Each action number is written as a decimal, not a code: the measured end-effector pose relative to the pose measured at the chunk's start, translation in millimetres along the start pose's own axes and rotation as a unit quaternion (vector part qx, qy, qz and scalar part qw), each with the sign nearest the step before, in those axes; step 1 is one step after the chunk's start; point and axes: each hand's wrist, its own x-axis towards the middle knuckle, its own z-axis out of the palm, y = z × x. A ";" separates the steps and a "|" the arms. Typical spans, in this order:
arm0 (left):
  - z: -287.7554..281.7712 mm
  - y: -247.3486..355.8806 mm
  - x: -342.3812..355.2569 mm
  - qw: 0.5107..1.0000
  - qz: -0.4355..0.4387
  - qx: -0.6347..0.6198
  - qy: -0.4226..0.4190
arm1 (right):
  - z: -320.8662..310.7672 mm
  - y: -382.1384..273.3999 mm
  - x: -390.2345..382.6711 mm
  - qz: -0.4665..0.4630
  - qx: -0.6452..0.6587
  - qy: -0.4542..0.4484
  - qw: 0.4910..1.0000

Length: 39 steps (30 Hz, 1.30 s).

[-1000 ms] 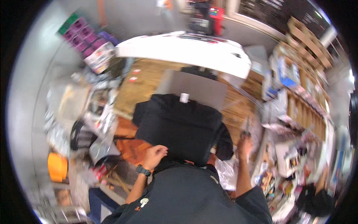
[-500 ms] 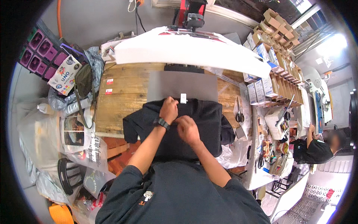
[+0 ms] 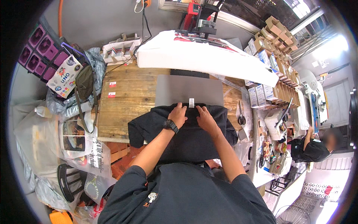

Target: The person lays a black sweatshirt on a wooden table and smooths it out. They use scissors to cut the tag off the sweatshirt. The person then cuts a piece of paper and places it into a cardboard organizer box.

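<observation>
A black garment [image 3: 186, 143], likely a shirt, lies over the near part of a flat grey plate [image 3: 189, 89] on the wooden table. My left hand [image 3: 178, 114] grips its far edge, fingers closed on the cloth. A short way to the right, my right hand [image 3: 206, 120] pinches the same edge. Between the two hands a small white label [image 3: 191, 102] stands up at that edge, its base against the cloth. Above and beyond the plate hangs a press head [image 3: 203, 59] with a white cover. The garment's near end drops toward my body.
Two small red-and-white labels [image 3: 112, 89] lie on the wooden table [image 3: 128, 108]. Scissors [image 3: 242, 118] rest to the right, near stacked boxes [image 3: 261, 95]. An open carton tray [image 3: 120, 49] sits at the back left. Another person [image 3: 316, 150] works at the far right.
My right hand has opened out from its curl and moved up to the garment's far edge. My left hand has shifted slightly along that edge. The view has shifted a little.
</observation>
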 end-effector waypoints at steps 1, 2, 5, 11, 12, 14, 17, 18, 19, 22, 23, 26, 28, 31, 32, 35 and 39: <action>-9.3 -0.1 0.0 0.999 -0.019 0.007 -0.035 | -5.1 -0.4 1.8 -0.013 -0.006 -0.027 1.000; -13.9 0.8 1.0 0.997 -0.038 0.013 -0.070 | -10.4 -0.6 1.9 -0.026 -0.013 -0.054 0.998; -2.6 2.6 -1.3 0.994 -0.063 0.030 -0.086 | -23.0 0.3 2.3 0.002 -0.020 -0.128 0.992; -2.6 6.0 -16.3 0.993 -0.082 -0.028 -0.075 | -29.5 4.1 10.8 0.019 0.025 -0.179 0.983; -3.9 7.0 -15.3 0.992 -0.091 -0.029 -0.081 | -28.5 3.0 9.2 0.004 0.038 -0.177 0.983; -3.2 8.0 -12.2 0.992 -0.095 -0.028 -0.076 | -28.7 2.5 14.0 -0.033 0.058 -0.170 0.983; 0.0 10.4 -13.9 0.994 -0.088 -0.018 -0.060 | -29.2 6.1 6.0 -0.015 0.067 -0.164 0.984; 0.2 10.4 -13.8 0.994 -0.089 -0.011 -0.058 | -28.6 6.3 6.8 -0.021 0.074 -0.156 0.985; 3.4 11.4 -14.9 0.994 -0.090 -0.008 -0.058 | -30.3 5.6 4.1 -0.024 0.078 -0.150 0.985; 5.4 7.3 -12.3 0.996 -0.076 -0.012 -0.034 | -29.6 7.1 2.1 -0.040 0.089 -0.136 0.986; 3.5 10.4 -9.4 0.995 -0.085 -0.013 -0.056 | -29.8 10.2 2.1 -0.044 0.091 -0.130 0.986; 1.8 9.9 -10.6 0.993 -0.089 -0.011 -0.071 | -26.4 7.3 0.2 -0.037 0.089 -0.134 0.986; 12.4 -1.9 -11.9 0.998 -0.059 -0.003 -0.018 | -25.2 5.9 1.0 -0.031 0.078 -0.122 0.989; 18.1 -9.9 -10.1 0.999 -0.045 -0.016 -0.013 | -23.6 1.0 -2.2 -0.019 0.075 -0.110 0.991; 18.0 -9.4 -9.8 0.999 -0.040 -0.022 -0.011 | -23.0 0.9 -2.7 -0.013 0.072 -0.111 0.991; 19.1 -11.8 -9.5 0.999 -0.023 -0.041 0.001 | -24.8 -3.3 -5.5 -0.004 0.064 -0.111 0.992; 4.8 -8.4 -9.1 0.994 -0.049 -0.085 -0.053 | -19.4 -29.7 -31.1 0.050 0.050 -0.007 0.997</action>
